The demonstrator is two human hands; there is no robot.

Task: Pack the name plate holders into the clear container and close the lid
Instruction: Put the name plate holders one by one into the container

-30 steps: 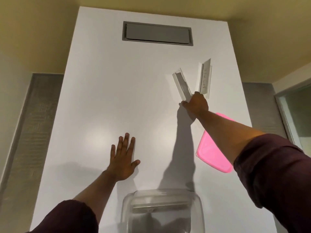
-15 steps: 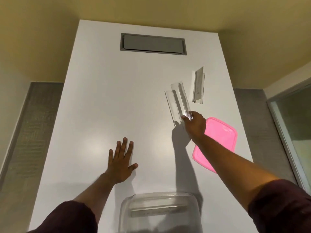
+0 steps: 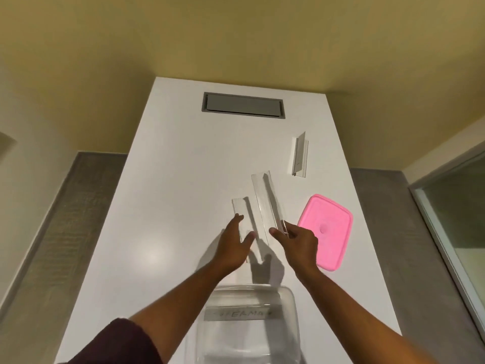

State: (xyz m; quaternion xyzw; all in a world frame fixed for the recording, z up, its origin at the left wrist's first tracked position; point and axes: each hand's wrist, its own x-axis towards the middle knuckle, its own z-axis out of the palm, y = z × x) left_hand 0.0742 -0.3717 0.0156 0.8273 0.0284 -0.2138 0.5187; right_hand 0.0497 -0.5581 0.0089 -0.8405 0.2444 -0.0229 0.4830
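Note:
A clear name plate holder [image 3: 265, 203] with two long panels is held a little above the white table, between my hands. My right hand [image 3: 298, 241] pinches the near end of its right panel. My left hand [image 3: 233, 243] grips the left panel between thumb and fingers. A second holder [image 3: 299, 153] lies on the table, further off to the right. The clear container [image 3: 294, 311] stands open at the near edge, below my hands. One labelled holder [image 3: 241, 313] lies across its inside. The pink lid [image 3: 328, 232] lies flat just right of my right hand.
The white table [image 3: 170, 206] is long and narrow, with a grey recessed hatch [image 3: 242, 105] at its far end. Grey floor runs along both sides of it. A glass panel [image 3: 459, 219] stands at the right.
My right hand has drawn the clear holder back from the far right toward the container. My left hand has left the table and taken hold of the holder's left panel.

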